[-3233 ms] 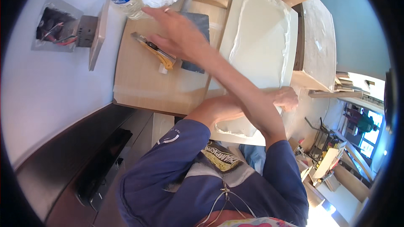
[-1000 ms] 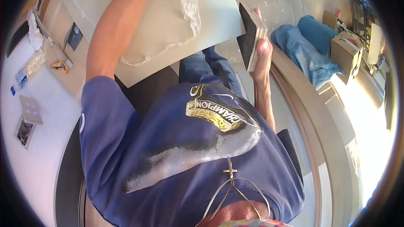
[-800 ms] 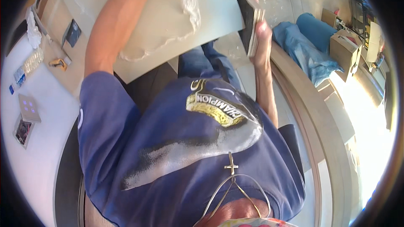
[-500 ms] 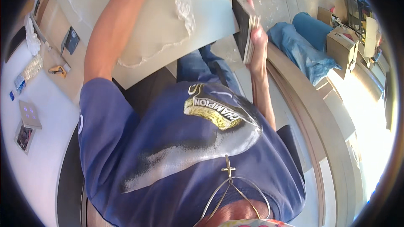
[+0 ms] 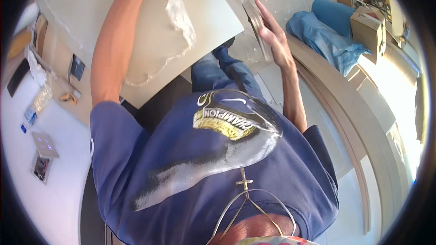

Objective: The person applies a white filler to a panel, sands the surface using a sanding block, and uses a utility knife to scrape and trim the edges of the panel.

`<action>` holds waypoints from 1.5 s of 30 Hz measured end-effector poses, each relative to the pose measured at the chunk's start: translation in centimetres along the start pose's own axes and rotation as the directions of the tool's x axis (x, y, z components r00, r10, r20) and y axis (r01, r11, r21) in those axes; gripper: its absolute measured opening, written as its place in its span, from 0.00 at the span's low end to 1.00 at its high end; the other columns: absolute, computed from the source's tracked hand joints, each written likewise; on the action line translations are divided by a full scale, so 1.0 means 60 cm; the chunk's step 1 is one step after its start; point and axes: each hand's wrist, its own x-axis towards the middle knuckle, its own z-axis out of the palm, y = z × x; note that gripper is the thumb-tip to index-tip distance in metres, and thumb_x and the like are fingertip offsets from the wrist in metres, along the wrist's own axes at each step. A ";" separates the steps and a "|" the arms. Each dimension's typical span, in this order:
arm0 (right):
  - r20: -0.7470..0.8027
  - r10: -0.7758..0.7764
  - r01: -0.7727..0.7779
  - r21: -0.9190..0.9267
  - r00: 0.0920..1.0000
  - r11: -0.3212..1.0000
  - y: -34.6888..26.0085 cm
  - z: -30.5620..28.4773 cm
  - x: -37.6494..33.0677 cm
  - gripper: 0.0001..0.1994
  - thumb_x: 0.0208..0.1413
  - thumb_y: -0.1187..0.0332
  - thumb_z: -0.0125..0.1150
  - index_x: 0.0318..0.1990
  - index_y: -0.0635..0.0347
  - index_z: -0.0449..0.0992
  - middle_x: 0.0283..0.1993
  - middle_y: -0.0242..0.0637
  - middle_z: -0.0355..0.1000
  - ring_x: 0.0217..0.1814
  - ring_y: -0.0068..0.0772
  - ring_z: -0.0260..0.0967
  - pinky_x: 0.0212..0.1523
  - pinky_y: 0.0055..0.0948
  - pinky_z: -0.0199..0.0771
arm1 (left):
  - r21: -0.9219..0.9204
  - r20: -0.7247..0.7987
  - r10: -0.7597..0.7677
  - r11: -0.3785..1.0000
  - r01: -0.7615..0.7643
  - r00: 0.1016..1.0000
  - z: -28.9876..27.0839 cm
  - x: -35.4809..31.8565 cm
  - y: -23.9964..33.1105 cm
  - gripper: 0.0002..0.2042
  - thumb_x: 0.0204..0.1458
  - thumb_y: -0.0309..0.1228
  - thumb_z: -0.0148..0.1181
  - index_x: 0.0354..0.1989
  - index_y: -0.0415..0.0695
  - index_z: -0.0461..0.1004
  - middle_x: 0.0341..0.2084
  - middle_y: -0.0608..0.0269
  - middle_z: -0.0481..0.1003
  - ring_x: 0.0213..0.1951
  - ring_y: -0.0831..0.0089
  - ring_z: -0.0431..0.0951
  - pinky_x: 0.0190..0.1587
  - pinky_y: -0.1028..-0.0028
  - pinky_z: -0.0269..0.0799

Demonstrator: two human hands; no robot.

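My right hand (image 5: 278,41) is raised at the right of the panel, closed on a flat rectangular stack of thin layers (image 5: 258,29). The thumb lies along its near side and the fingers stretch up behind it; motion blurs the edges, and I cannot tell what the stack is. Below my left forearm (image 5: 113,50) spreads a large pale panel (image 5: 213,9). That forearm reaches forward across it and leaves the picture at the top, so my left hand is out of sight. A crumpled strip of clear film (image 5: 180,20) lies on the panel beside the forearm.
Blue sheeting (image 5: 318,34) and a cardboard box (image 5: 367,29) stand at the far right. A curved pale ledge (image 5: 359,122) runs along my right side. On the left, a white surface (image 5: 50,208) carries a small box with lit marks (image 5: 44,145) and a dark phone-like slab (image 5: 19,77).
My right hand has turned the stack, so its dark broad face shows less, and moved it slightly left. The panel has shifted left in view along with the whole scene.
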 end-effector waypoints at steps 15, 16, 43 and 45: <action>0.223 -0.061 0.012 0.214 0.973 0.977 0.055 0.000 -0.064 0.52 0.46 0.40 0.70 0.78 0.45 0.56 0.71 0.52 0.66 0.74 0.53 0.61 0.74 0.50 0.57 | -0.018 0.003 -0.114 0.993 0.114 0.994 0.014 0.011 0.021 0.12 0.59 0.36 0.64 0.42 0.40 0.83 0.20 0.58 0.80 0.22 0.73 0.75 0.28 0.70 0.68; 0.274 -0.102 0.041 0.220 0.956 0.975 0.030 -0.012 -0.064 0.55 0.43 0.41 0.72 0.79 0.44 0.53 0.70 0.53 0.66 0.74 0.55 0.61 0.74 0.51 0.57 | 0.011 -0.004 -0.110 0.994 0.110 0.994 0.015 0.015 0.021 0.12 0.59 0.36 0.64 0.42 0.40 0.83 0.20 0.58 0.80 0.21 0.74 0.75 0.28 0.71 0.68; -0.354 -0.257 0.337 0.188 0.899 0.922 0.102 0.119 -0.059 0.48 0.45 0.38 0.74 0.74 0.47 0.66 0.74 0.56 0.55 0.76 0.55 0.56 0.73 0.50 0.57 | -0.004 -0.115 0.068 0.998 -0.068 0.991 0.017 0.002 0.038 0.11 0.61 0.34 0.63 0.36 0.37 0.83 0.18 0.63 0.78 0.21 0.78 0.74 0.27 0.73 0.68; -0.431 -0.413 0.521 0.169 0.802 0.837 0.072 0.127 -0.048 0.50 0.45 0.36 0.74 0.74 0.52 0.65 0.74 0.56 0.56 0.76 0.55 0.55 0.73 0.49 0.55 | -0.036 -0.045 0.036 0.999 -0.037 0.998 0.005 0.008 0.049 0.11 0.62 0.34 0.62 0.41 0.36 0.81 0.25 0.60 0.81 0.27 0.74 0.78 0.32 0.71 0.72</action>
